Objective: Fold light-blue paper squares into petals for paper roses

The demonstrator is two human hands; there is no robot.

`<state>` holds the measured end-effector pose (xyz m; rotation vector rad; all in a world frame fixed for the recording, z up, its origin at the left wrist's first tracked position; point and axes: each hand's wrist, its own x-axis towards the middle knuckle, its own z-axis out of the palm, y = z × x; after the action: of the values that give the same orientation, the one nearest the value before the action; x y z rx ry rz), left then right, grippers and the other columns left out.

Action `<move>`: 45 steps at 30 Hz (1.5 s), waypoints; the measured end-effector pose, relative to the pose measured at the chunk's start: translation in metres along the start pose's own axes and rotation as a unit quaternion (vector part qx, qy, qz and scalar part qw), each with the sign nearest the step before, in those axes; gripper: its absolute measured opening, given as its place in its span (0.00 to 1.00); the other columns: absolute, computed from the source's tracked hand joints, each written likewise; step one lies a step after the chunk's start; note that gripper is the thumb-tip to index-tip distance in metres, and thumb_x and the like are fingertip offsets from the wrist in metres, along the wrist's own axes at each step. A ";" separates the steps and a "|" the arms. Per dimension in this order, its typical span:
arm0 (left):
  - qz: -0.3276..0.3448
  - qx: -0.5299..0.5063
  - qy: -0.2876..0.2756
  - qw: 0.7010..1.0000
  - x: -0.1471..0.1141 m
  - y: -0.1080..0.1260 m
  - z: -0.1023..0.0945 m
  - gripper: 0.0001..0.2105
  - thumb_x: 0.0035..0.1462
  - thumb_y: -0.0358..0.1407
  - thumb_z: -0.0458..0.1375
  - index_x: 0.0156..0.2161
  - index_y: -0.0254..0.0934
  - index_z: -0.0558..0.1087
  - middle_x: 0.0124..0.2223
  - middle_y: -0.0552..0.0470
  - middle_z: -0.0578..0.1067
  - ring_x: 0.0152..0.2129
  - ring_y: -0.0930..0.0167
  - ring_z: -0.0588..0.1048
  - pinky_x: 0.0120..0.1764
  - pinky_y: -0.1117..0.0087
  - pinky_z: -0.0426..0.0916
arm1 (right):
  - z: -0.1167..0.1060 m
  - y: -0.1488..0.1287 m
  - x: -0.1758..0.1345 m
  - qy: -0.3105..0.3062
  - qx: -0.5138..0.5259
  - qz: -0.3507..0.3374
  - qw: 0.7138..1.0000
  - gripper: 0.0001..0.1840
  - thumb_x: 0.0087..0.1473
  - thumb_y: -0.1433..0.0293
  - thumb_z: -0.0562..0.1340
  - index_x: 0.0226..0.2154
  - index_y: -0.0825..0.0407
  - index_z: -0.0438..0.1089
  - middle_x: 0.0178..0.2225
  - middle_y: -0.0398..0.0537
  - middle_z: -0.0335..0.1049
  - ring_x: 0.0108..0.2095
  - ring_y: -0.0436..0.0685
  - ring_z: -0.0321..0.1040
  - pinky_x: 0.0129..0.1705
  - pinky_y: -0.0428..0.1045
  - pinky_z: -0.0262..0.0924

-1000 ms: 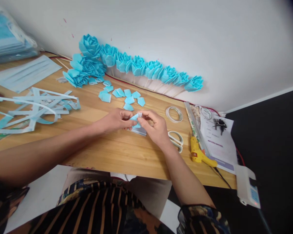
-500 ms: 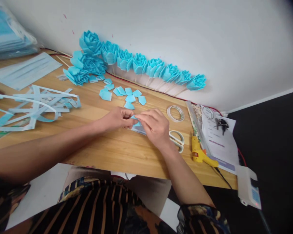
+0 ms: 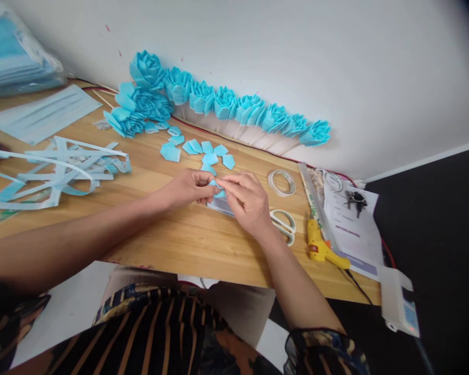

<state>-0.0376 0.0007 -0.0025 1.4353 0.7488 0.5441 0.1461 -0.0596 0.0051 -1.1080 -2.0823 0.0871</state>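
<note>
Between my two hands is a small blue fabric petal (image 3: 219, 193), partly hidden by fingers. My left hand (image 3: 191, 188) pinches its left side, and my right hand (image 3: 247, 200) pinches its right side. Under them a flat pale sheet (image 3: 222, 206) lies on the wooden table (image 3: 172, 245). Several loose blue petals (image 3: 210, 159) are scattered just beyond my hands. White-handled scissors (image 3: 284, 225) lie beside my right wrist, their blades hidden under the hand.
Blue fabric flowers (image 3: 225, 102) on sticks line the wall. Cut strips (image 3: 58, 174), a flat face mask (image 3: 42, 114) and a bagged stack of masks (image 3: 17, 57) are at left. A tape roll (image 3: 281, 183), yellow glue gun (image 3: 319, 245), papers (image 3: 354, 229) and keys (image 3: 355, 200) are at right.
The fingers have shifted slightly around the petal, and more of its blue surface shows between them. The view has moved slightly; the things on the table lie as before.
</note>
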 end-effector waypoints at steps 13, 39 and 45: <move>0.001 -0.027 -0.006 1.000 -0.002 0.005 0.000 0.14 0.49 0.42 0.65 0.28 0.34 0.69 0.22 0.56 0.72 0.19 0.78 0.69 0.26 0.76 0.64 | 0.000 0.002 -0.002 -0.012 0.014 0.019 1.000 0.18 0.61 0.72 0.56 0.49 0.43 0.74 0.47 0.48 0.74 0.48 0.58 0.68 0.51 0.59 0.63; 0.026 -0.009 0.014 1.000 -0.001 0.002 0.000 0.13 0.54 0.40 0.61 0.25 0.34 0.68 0.21 0.56 0.71 0.19 0.78 0.68 0.25 0.77 0.64 | 0.006 0.001 -0.003 0.000 0.247 0.247 0.937 0.23 0.55 0.68 0.61 0.54 0.45 0.70 0.36 0.43 0.73 0.36 0.51 0.69 0.42 0.50 0.67; 0.019 0.005 0.026 0.999 -0.001 0.003 0.002 0.13 0.55 0.39 0.60 0.24 0.34 0.67 0.21 0.56 0.71 0.18 0.78 0.68 0.25 0.77 0.63 | 0.007 0.001 -0.003 -0.002 0.239 0.236 0.942 0.23 0.55 0.69 0.60 0.54 0.45 0.71 0.36 0.43 0.72 0.35 0.50 0.67 0.41 0.49 0.67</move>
<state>-0.0368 -0.0012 0.0008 1.4506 0.7686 0.6100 0.1428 -0.0588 -0.0019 -1.2613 -1.6262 0.7849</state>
